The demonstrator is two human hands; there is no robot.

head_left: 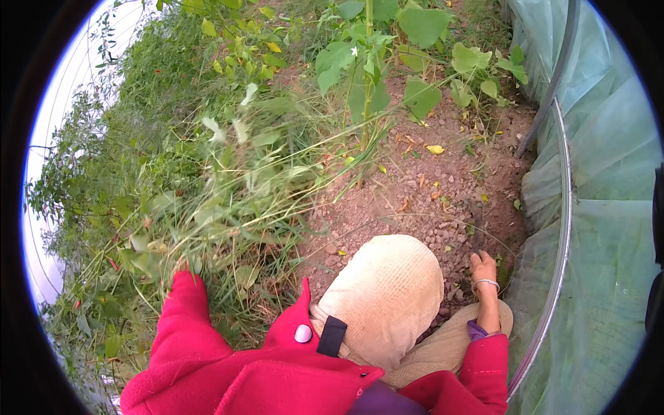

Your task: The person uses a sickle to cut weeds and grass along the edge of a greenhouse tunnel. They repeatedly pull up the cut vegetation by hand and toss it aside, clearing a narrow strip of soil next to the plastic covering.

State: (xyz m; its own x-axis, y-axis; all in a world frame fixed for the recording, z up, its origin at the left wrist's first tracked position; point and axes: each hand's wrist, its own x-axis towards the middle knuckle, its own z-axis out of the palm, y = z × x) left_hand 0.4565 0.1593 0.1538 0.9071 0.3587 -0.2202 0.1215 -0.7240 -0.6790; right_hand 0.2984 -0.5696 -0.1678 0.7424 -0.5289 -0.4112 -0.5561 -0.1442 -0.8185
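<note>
At the left, my left hand (182, 265) is mostly covered by leaves, at the end of a red sleeve. Long grass stems (259, 212) fan out from it to the upper right, blurred by motion, and the hand grips them at their lower end. My right hand (483, 267), with a bracelet at the wrist, is closed around a dark, narrow hand tool (478, 228). That tool points away from me, low over the reddish, stony soil (384, 207); its exact kind is hard to make out.
A tall stalk (368, 93) with broad leaves rises ahead. Dense weeds and pepper plants (145, 124) fill the left. Along the right runs greenhouse plastic sheeting (607, 249), with a curved metal pipe (565, 171) before it. My bent knee (389, 280) is between my hands.
</note>
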